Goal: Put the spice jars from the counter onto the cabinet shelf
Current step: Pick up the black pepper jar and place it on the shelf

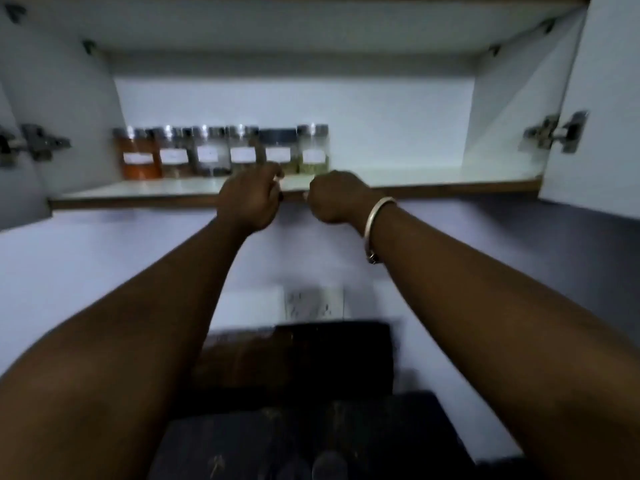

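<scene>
Several clear spice jars with silver lids and white labels stand in a row on the white cabinet shelf [433, 176], from an orange-filled jar [140, 155] at the left to a green-filled jar [314, 152] at the right. Both my hands are raised at the shelf's front edge. My left hand [249, 199] is curled, its fingertips just in front of the dark-lidded jar [278, 152]; blur hides whether they touch it. My right hand [334, 197], with a metal bangle on its wrist, is curled into a fist below the green-filled jar and holds nothing.
Both cabinet doors stand open, with the right door [599, 116] and its hinges [554, 133] close by. The shelf's right half is bare. Below, a wall socket [313, 301] sits above a dark counter [311, 427], which is blurred.
</scene>
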`<state>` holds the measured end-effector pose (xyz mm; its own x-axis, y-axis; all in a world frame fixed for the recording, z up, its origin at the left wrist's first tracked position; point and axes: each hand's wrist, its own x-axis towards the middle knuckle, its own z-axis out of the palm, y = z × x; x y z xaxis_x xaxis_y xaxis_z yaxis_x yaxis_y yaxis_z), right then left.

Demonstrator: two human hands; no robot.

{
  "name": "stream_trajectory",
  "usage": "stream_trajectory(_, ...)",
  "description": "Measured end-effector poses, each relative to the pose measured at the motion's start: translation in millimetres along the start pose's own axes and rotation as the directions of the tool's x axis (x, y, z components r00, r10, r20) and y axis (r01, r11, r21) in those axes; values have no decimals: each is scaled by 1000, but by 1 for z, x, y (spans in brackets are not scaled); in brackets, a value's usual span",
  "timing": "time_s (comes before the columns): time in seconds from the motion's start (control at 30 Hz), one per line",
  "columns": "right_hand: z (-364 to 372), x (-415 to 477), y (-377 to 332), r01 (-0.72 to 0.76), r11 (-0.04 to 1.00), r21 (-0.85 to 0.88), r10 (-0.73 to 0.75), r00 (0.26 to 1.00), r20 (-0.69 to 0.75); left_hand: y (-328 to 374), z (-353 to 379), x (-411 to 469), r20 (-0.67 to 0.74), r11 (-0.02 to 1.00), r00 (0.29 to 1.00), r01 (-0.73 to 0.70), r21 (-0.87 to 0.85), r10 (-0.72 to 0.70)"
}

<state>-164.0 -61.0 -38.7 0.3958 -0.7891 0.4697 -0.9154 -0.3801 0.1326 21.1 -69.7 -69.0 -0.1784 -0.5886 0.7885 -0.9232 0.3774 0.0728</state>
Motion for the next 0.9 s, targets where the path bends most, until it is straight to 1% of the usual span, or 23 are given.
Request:
stream_trajectory(0.03,6,-12,-3,17,1000,-15,-19,996,-92,5,-3,-8,17,1000,1000,-24,5,23)
stream_trajectory(0.07,21,-28,-11,17,998,58,-7,986,-166,8,-3,-25,24,999,998,-54,-5,54)
stream_trajectory(0.1,38,-46,-18,27,984,174,17,970,-244,13,0,-42,-6,996,996,-85,-41,85)
stream_trajectory(0.17,83,-92,-37,89,914,395,69,927,-369,28,13,-94,-67,980,993,-104,-171,93)
stream_trajectory(0.2,110,-117,-48,112,875,470,88,920,-383,35,22,-126,-80,965,991,-119,-232,103)
stream_trajectory(0.23,141,-144,-60,111,844,525,87,937,-338,42,35,-165,-64,951,992,-123,-283,109)
stream_trajectory(0.27,169,-168,-68,74,822,564,74,969,-236,49,46,-201,-20,939,994,-108,-328,107)
stream_trajectory(0.3,197,-194,-76,8,810,586,49,995,-82,55,57,-242,54,928,995,-54,-368,79)
stream_trajectory(0.33,223,-215,-83,-64,806,588,26,997,74,58,68,-280,134,917,990,23,-399,33)
stream_trajectory(0.37,247,-235,-89,-132,811,570,15,979,205,60,78,-317,215,901,977,108,-420,-17)
stream_trajectory(0.4,269,-254,-92,-194,822,535,19,949,315,61,85,-351,296,882,953,197,-427,-69)
stream_trajectory(0.47,304,-280,-99,-283,857,430,42,871,489,58,94,-407,441,845,879,369,-387,-182)
stream_trajectory(0.53,327,-301,-95,-339,893,297,74,761,645,60,99,-446,538,819,806,471,-329,-247)
stream_trajectory(0.57,337,-307,-95,-341,903,261,63,707,704,59,100,-461,575,816,773,500,-291,-269)
stream_trajectory(0.6,344,-314,-95,-344,906,247,50,666,745,60,100,-472,607,811,743,523,-263,-282)
stream_trajectory(0.63,350,-317,-96,-346,903,255,33,647,762,59,99,-481,631,800,717,547,-246,-296)
stream_trajectory(0.67,356,-321,-96,-360,891,278,24,648,761,59,97,-487,651,784,694,572,-242,-306)
stream_trajectory(0.77,366,-330,-96,-408,851,331,50,690,723,57,93,-497,718,755,628,617,-223,-301)
stream_trajectory(0.87,369,-337,-93,-393,864,314,71,713,698,56,95,-498,763,746,578,636,-199,-290)
stream_trajectory(0.9,369,-340,-93,-388,866,315,70,718,692,57,97,-497,768,750,573,632,-194,-285)
